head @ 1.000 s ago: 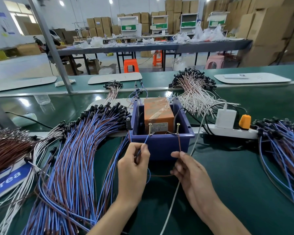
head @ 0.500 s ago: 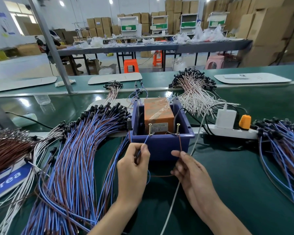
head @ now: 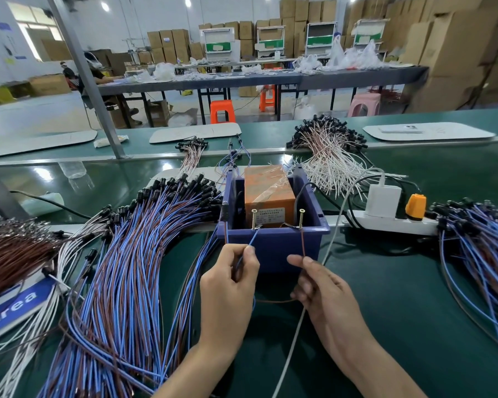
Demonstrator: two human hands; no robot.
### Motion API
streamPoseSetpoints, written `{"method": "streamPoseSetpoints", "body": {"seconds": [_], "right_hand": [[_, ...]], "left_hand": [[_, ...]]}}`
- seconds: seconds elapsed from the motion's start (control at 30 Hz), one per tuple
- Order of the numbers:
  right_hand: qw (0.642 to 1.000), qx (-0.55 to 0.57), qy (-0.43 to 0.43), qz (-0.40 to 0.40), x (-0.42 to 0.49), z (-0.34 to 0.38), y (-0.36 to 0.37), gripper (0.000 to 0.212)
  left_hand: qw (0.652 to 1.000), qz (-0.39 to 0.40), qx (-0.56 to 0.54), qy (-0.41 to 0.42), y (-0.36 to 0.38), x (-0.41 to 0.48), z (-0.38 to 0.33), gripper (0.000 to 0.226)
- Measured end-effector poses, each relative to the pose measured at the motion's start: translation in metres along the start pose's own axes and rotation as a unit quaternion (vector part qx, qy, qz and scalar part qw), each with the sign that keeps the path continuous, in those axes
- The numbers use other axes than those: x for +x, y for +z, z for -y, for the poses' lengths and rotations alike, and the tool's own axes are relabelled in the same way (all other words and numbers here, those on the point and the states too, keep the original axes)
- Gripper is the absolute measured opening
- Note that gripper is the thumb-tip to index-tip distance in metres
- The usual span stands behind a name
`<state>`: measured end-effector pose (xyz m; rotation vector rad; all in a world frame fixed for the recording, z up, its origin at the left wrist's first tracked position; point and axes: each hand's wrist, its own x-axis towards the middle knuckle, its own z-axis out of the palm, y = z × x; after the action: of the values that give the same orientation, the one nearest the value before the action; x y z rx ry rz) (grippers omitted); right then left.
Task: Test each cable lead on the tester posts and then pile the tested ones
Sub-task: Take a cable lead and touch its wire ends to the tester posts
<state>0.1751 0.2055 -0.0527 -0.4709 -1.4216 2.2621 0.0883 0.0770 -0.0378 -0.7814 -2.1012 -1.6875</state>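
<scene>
Pinching blue lead (head: 250,243) between thumb and curled fingers: left hand (head: 227,280); lead points up and away, tilted right, tip touching left screw post (head: 254,219). Right hand (head: 322,285) pinches brown lead (head: 303,243), near upright, tip at right screw post (head: 301,218). Posts stand on near rim of blue bin (head: 273,251) housing orange tester (head: 268,193). Cable pile (head: 133,268) left on green table (head: 400,297), strands lying near-to-far

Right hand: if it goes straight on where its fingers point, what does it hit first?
Most likely the front wall of the blue bin, just ahead of the right hand; depth unclear.
</scene>
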Motion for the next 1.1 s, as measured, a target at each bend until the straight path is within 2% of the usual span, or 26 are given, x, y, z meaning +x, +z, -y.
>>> {"method": "streamPoseSetpoints", "body": {"seconds": [0.23, 0.73, 1.1], "right_hand": [[1.0, -0.004, 0.0, 0.002, -0.0016, 0.0015, 0.001, 0.036], [0.999, 0.051, 0.011, -0.011, -0.0003, 0.0035, -0.0001, 0.034], [0.998, 0.059, 0.013, -0.012, -0.0001, 0.004, 0.001, 0.035]], "left_hand": [[1.0, 0.0, 0.011, 0.001, -0.0014, 0.002, -0.0018, 0.025], [0.999, -0.009, -0.009, -0.049, -0.003, 0.0051, -0.0061, 0.024], [0.999, -0.008, -0.006, -0.047, -0.003, 0.0054, -0.0065, 0.024]]}}
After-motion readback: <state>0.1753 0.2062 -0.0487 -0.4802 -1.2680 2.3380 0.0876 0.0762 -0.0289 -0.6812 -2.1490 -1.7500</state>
